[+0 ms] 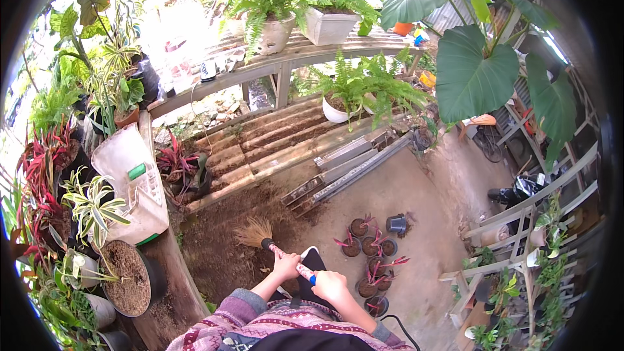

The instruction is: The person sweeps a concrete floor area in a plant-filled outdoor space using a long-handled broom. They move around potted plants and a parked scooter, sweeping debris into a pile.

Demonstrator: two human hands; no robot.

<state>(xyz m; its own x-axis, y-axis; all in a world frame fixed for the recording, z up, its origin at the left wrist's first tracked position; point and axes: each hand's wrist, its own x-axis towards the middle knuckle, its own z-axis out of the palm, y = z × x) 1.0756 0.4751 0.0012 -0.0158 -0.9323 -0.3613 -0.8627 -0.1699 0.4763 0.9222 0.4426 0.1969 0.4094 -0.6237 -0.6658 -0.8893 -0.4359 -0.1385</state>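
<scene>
A broom (306,272) with a patterned handle and a blue end piece slants across in front of me. My left hand (286,266) grips the handle nearer the bristles, and my right hand (329,285) is closed around its upper end. Straw-coloured broom bristles (256,233) fan out over dark loose soil (229,241) on the floor. Right of my hands stands a cluster of small black pots with red-leaved seedlings (371,246). One black pot (396,224) lies tipped, with soil beside it.
Metal channels (348,168) lie on the floor ahead, beside corrugated sheets (263,148). A wooden bench (175,273) at left holds a white plastic container (131,180) and a large soil-filled pot (127,278). Potted ferns (336,24) stand on the far shelf; a slatted rack (521,253) is at right.
</scene>
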